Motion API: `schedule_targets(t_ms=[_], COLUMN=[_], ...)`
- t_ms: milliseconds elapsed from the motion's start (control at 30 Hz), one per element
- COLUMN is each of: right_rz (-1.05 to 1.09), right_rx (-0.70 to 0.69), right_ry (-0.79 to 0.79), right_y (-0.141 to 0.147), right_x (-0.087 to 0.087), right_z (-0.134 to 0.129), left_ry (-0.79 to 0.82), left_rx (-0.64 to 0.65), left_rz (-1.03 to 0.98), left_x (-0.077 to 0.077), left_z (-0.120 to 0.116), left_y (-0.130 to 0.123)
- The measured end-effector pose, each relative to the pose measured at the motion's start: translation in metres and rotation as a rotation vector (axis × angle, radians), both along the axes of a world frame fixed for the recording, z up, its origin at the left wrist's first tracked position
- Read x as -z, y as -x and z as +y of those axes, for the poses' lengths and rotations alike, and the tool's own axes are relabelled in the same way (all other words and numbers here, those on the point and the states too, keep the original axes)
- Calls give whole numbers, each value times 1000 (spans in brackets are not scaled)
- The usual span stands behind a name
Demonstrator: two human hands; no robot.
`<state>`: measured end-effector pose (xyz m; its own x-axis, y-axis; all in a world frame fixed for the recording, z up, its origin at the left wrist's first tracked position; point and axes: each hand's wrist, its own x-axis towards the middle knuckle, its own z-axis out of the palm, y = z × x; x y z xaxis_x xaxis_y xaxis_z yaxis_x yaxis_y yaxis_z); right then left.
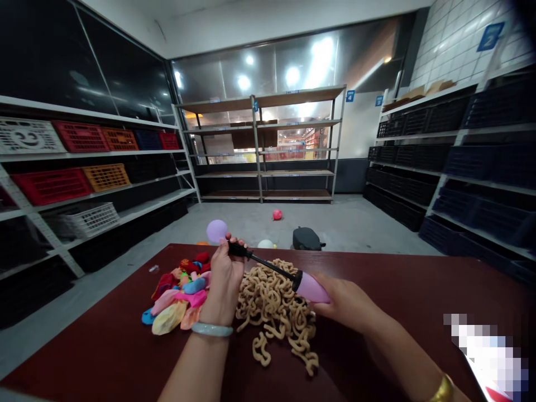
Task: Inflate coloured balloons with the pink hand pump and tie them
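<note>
Shelves hold crates along the right side (456, 134) and the left (154, 202), and a rack (301, 96) stands at the back. In front is the brown surface (397, 329). On it lies a pile of tan curls (270, 298), with a few pieces spread toward the near edge. Just left of the pile is a smaller heap of limp balloons (180, 293), in pink, red, yellow and blue. A dark bag (306, 238) sits on the floor beyond the far edge.

The pump (274, 269) slants over the pile, its rod drawn out of the purple barrel. The left hand (228, 267) has its fingers closed around the black handle; the right hand (343, 297) has its fingers wrapped around the barrel. Smaller are the round lilac balloon (216, 230) past the far edge, the pale bangle (212, 329) on the left wrist and the red balloon (277, 215) on the floor.
</note>
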<state>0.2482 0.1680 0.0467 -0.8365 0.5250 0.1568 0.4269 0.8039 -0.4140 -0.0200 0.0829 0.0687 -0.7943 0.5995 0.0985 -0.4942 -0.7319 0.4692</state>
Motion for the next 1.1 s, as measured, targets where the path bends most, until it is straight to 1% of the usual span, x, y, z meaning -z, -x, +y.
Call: schedule_targets(t_ms=[100,167,333,500,633,733,833,1000,1100], right_rz=[-10,7,22,40,23,19,22,20,8], right_rx=[27,22,24,1,25,30,24,-3,16], right_ry=[-6,5,69,124,107,77,62,53,75], right_y=[-2,-4,-8,-11,-12,-12,-13,-11,-9], right_x=[2,2,-2,-5,-2,-1,-2,-7,-8], right_z=[6,9,15,13,15,17,16,10,8], left_ry=[5,0,-68,-48,19,60,70,83,93], left_rx=[18,37,128,127,111,111,141,266,322], left_rz=[25,-2,-85,-19,24,64,103,128,135], left_x=[-2,-4,-6,-4,-3,2,9,15,17], left_z=[-2,-3,-6,-6,-4,1,7,13,13], left_y=[-1,-4,-2,-1,-8,-22,-44,-89,-108])
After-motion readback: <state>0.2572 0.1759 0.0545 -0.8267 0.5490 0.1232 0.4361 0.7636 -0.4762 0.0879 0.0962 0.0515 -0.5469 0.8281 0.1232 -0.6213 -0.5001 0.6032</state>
